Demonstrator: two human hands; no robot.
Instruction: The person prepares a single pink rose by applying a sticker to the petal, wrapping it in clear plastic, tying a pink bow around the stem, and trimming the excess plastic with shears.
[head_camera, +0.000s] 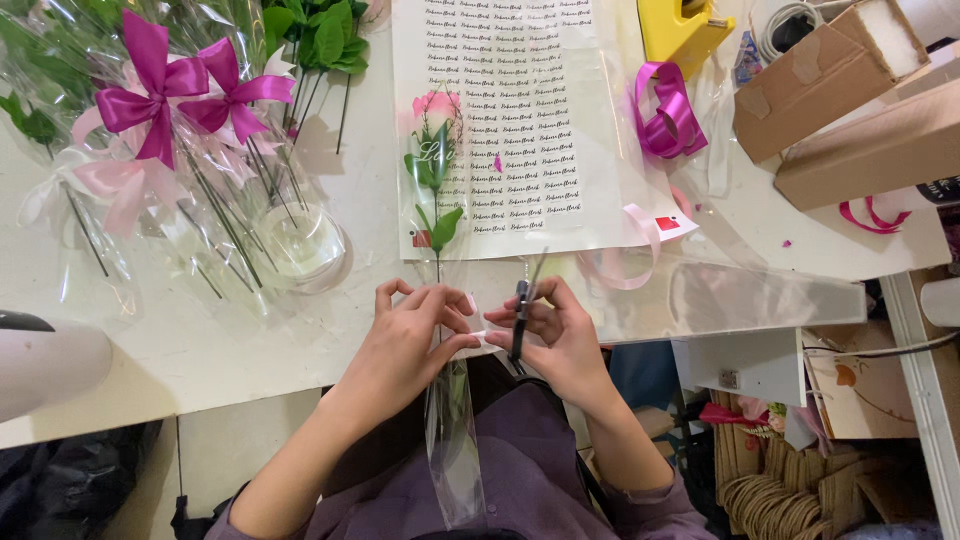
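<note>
Clear cellophane sleeves a single pink rose (437, 104), whose green stem (437, 262) runs straight down from the bloom toward the left hand (415, 335). The cellophane sleeve (452, 440) passes under that hand and hangs on past the table edge (250, 385) toward the person's lap. The left hand curls over the wrapped stem, its thumb and fingertips pinching a small pale strip, perhaps tape, that reaches across to the right hand (558, 335). The right hand, just beside the left and nearly touching it at the fingertips, takes the other end of that strip while also gripping a pair of dark-handled scissors (522, 310), whose blades point up and away from the wrists. Whether the blades are parted is hard to tell.

Beyond the fingers of both hands lies a white sheet of printed stickers (520, 120), with the rose bloom resting on its left part. Farther out to the left of the left hand stands a bunch of wrapped stems tied with magenta bows (180, 90), and near it a roll of clear tape (298, 245). Beyond the right hand, a loop of magenta ribbon (668, 115) sits near a yellow tape dispenser (683, 30) and brown cardboard boxes (850, 100).
</note>
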